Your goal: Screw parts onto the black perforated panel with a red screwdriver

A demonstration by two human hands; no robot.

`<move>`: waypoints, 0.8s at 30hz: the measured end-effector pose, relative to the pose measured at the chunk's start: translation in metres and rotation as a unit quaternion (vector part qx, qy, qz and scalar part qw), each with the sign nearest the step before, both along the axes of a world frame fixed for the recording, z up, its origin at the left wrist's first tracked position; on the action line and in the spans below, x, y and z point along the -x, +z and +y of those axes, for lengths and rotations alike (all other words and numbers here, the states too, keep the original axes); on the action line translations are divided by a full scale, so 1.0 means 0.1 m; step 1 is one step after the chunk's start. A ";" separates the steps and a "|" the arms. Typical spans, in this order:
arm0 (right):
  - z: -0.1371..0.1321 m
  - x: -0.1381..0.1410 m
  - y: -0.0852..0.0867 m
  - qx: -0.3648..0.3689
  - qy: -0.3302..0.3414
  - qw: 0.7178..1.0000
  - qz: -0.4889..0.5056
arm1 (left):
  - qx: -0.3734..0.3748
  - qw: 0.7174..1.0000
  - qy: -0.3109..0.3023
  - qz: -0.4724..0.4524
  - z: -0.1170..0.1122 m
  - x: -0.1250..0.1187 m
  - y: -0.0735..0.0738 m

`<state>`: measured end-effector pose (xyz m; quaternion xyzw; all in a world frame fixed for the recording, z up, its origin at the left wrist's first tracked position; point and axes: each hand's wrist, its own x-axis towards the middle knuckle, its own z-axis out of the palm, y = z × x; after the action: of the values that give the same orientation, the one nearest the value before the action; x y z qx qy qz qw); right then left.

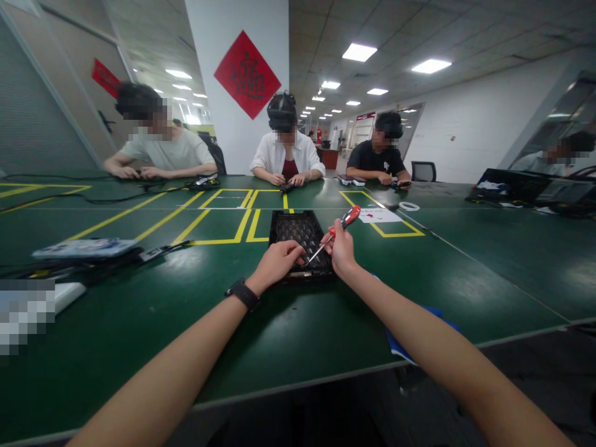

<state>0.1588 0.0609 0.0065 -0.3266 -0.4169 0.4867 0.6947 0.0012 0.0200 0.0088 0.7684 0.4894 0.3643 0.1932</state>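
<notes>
A screwdriver [351,215] with a red and dark handle is gripped in my right hand [342,248]. Its thin metal shaft slants down to the left, the tip inside a black plastic tray-like case [293,220]. My left hand [278,264] reaches over the case's near left side, thumb and fingers drawn together close to the screwdriver tip. Whatever those fingers pinch is too small to make out. The case lies on the green table [223,347], and its floor shows a pattern of small dark cells or holes.
Left on the table are a light-blue patterned box [86,248] and black cables [153,251]. A blue cloth-like item [400,347] lies under my right forearm. Beyond are a white paper [379,215], a tape roll [408,206] and yellow tape lines. Several people sit across the table.
</notes>
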 end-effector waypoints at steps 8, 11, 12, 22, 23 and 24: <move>0.02 0.00 -0.02 -0.009 -0.005 1.000 -0.015 | -0.005 1.000 -0.003 0.005 -0.02 0.00 0.02; 0.01 0.00 -0.02 -0.018 -0.008 1.000 -0.021 | -0.019 1.000 -0.006 0.010 -0.01 0.00 0.02; 0.00 0.00 -0.02 -0.024 -0.009 0.999 -0.025 | -0.026 1.000 -0.009 0.011 -0.01 0.00 0.02; -0.09 0.03 0.03 -0.057 -0.010 0.995 -0.076 | -0.005 1.000 -0.017 -0.002 -0.06 -0.01 0.06; -0.09 0.02 0.03 -0.057 -0.012 0.996 -0.074 | -0.001 1.000 -0.019 -0.005 -0.06 -0.01 0.06; -0.09 0.02 0.03 -0.056 -0.014 0.996 -0.071 | 0.001 1.000 -0.021 -0.007 -0.06 -0.01 0.06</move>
<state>0.1568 0.0523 0.0096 -0.3268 -0.4875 0.4286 0.6870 0.0025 0.0141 0.0149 0.7759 0.4717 0.3653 0.2052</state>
